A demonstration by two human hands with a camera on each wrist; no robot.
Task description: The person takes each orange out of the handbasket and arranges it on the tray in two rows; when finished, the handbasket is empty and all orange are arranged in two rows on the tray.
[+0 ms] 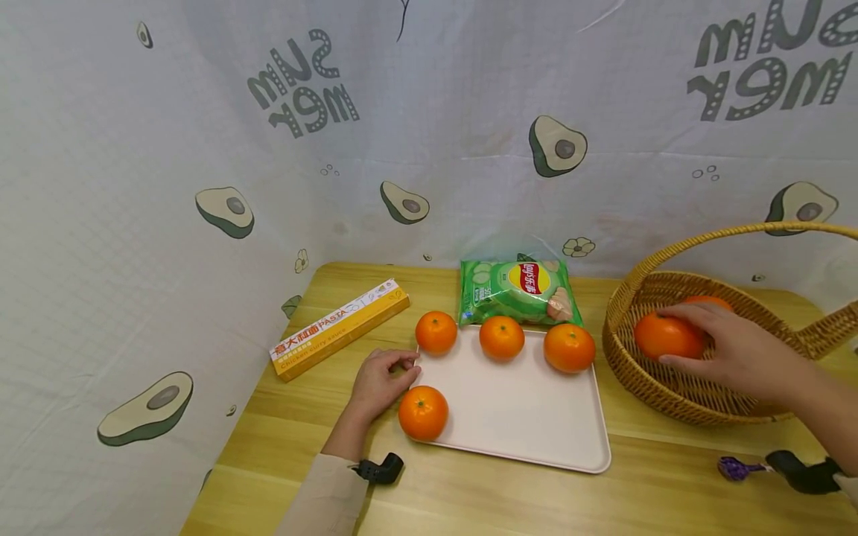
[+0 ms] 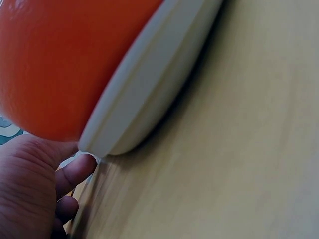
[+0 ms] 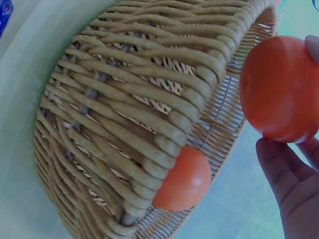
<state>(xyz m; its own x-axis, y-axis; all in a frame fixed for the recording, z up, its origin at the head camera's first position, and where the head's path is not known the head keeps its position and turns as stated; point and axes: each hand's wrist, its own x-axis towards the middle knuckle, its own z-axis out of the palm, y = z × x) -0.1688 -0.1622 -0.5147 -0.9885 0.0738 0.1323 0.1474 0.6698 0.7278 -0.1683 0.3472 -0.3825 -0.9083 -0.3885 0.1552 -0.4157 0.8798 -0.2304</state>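
Note:
My right hand (image 1: 744, 350) grips an orange (image 1: 660, 336) over the wicker basket (image 1: 623, 313). In the right wrist view, the fingertips and thumb hold this orange (image 3: 279, 89) above the rim, and another orange (image 3: 184, 179) lies inside the basket. My left hand (image 1: 382, 383) rests at the left edge of the white tray (image 1: 516, 409), its fingers loosely bent by the rim. Near it on the tray sits an orange (image 1: 424, 413). Along the tray's far side stand three more: a left orange (image 1: 436, 333), a middle orange (image 1: 501, 338) and a right orange (image 1: 569, 348).
A green chip bag (image 1: 519, 292) lies behind the tray. To the left is a yellow pasta box (image 1: 340, 331). The basket's tall handle (image 1: 731, 232) arches over it. A small purple object (image 1: 733, 468) lies near the right wrist. A printed curtain (image 1: 436, 149) hangs behind the table.

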